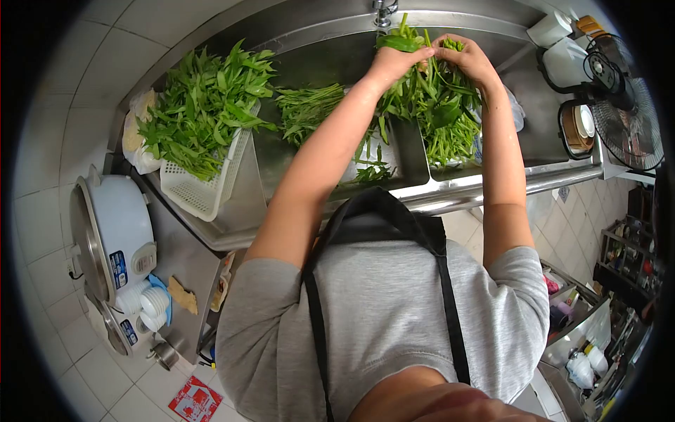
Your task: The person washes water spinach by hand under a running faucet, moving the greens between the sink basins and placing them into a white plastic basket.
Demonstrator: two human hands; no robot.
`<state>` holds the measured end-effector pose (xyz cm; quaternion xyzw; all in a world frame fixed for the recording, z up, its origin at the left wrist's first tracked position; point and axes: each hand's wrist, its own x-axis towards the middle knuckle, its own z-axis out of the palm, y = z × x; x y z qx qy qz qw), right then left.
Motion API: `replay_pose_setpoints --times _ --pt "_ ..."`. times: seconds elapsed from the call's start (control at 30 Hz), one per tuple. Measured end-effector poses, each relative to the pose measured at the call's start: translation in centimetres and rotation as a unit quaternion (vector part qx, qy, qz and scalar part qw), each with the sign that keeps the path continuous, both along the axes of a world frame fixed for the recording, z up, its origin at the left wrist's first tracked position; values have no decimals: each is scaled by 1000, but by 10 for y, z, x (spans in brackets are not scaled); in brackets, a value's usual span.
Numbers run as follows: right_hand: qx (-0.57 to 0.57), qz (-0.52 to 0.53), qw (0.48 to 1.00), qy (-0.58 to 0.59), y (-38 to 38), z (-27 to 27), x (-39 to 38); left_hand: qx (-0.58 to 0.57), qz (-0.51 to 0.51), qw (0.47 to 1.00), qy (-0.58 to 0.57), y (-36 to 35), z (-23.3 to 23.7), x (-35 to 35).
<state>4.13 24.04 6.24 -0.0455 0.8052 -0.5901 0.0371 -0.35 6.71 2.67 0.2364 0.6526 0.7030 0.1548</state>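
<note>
Together, your left hand [401, 62] and right hand [467, 60] pinch the top of the greens [432, 119], each grip pressed around the stalks just under the tap [383, 13]. The bunch hangs into the sink [492, 184], with open room below it. Leaves hide your fingertips. A heaped white basket [200, 190] sits at the sink's left edge, and a fan [626, 105] crowds the right, partly cut off.

Green stalks [436, 112], white basket [200, 193], grey shirt [387, 302], black apron straps [446, 295], possibly red-and-white packet [195, 401].
</note>
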Motion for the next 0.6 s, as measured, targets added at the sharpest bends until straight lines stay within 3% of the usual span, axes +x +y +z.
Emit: replay_pose_setpoints --times 0.17,0.23,0.3,0.37,0.4,0.6 --pt "-38 -109 993 -12 23 1 9 -61 33 996 59 30 1 -5" --pt "-31 -94 995 29 16 1 12 -117 -54 986 102 39 -1 -8" --pt "23 -115 991 61 27 -6 8 -149 -52 982 108 41 -10 -10" --pt "127 -224 965 58 40 -3 7 -58 -20 998 30 35 -25 -15" --pt "201 -225 952 47 49 -3 6 -29 -42 998 -36 22 -16 -15" --pt "349 -221 905 103 53 -22 11 156 -22 937 -312 -60 -20 -31"
